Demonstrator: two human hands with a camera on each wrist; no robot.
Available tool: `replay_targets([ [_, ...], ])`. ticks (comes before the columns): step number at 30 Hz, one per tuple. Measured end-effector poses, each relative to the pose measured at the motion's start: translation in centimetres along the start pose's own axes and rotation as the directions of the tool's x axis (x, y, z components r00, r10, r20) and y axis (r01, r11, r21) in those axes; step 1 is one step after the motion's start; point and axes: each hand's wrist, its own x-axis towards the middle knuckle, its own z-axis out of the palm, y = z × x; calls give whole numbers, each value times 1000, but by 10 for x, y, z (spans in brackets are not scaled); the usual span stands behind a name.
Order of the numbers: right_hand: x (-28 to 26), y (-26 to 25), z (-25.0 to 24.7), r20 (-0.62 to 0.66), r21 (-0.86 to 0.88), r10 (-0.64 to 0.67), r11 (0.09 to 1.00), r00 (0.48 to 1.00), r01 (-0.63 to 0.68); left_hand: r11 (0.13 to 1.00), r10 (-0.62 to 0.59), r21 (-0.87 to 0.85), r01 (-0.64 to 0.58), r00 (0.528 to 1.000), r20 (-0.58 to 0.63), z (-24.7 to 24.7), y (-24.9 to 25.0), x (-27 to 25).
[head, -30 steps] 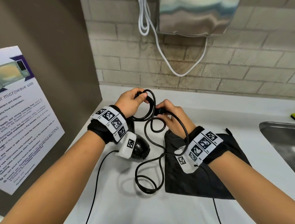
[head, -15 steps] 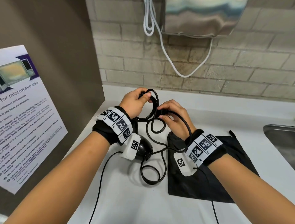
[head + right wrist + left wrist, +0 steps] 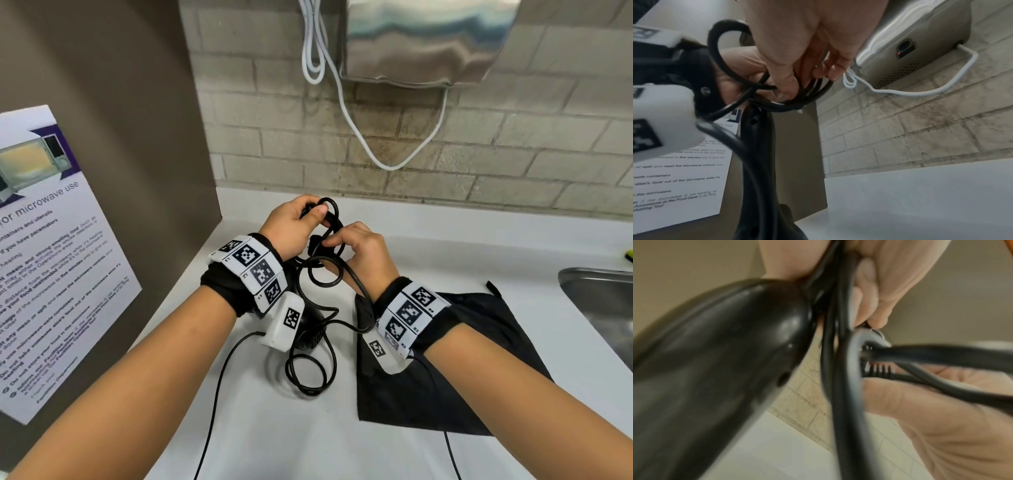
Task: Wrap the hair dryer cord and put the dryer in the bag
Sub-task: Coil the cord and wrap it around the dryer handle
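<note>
My left hand (image 3: 313, 214) grips the handle of the black hair dryer (image 3: 311, 330) together with several coils of its black cord (image 3: 334, 219), above the back of the white counter. The dryer's body hangs under my left wrist and is partly hidden by it; it fills the left wrist view (image 3: 715, 353). My right hand (image 3: 330, 244) pinches the cord next to the coils, close to the left hand. In the right wrist view its fingers (image 3: 795, 68) curl round the cord loops (image 3: 807, 99). A loose cord loop (image 3: 308, 375) lies on the counter. The black bag (image 3: 462, 370) lies flat under my right forearm.
A brown side panel with a microwave notice (image 3: 51, 260) stands on the left. A steel sink (image 3: 603, 301) is at the right edge. A steel wall unit (image 3: 428, 37) with a white cable (image 3: 387, 164) hangs on the brick wall behind.
Both hands have kept winding at the back of the counter. The loose cord on the counter has grown shorter, its loop drawn in toward the dryer.
</note>
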Motion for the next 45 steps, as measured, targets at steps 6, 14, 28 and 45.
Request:
replay_targets([
  [6, 8, -2, 0, -129, 96, 103, 991, 986, -91, 995, -51, -79, 58, 994, 95, 6, 6, -6],
  [14, 21, -8, -13, 277, -22, 286, 956, 918, -291, 999, 39, -1, -39, 996, 82, 13, 7, -11],
  [28, -22, 89, -82, 241, -635, 619, 683, 748, -361, 996, 44, 83, -46, 999, 27, -12, -13, -1],
  [45, -44, 101, -65, 196, -730, 801, 505, 566, -461, 1000, 17, 11, -17, 1000, 1, -12, -16, 3],
])
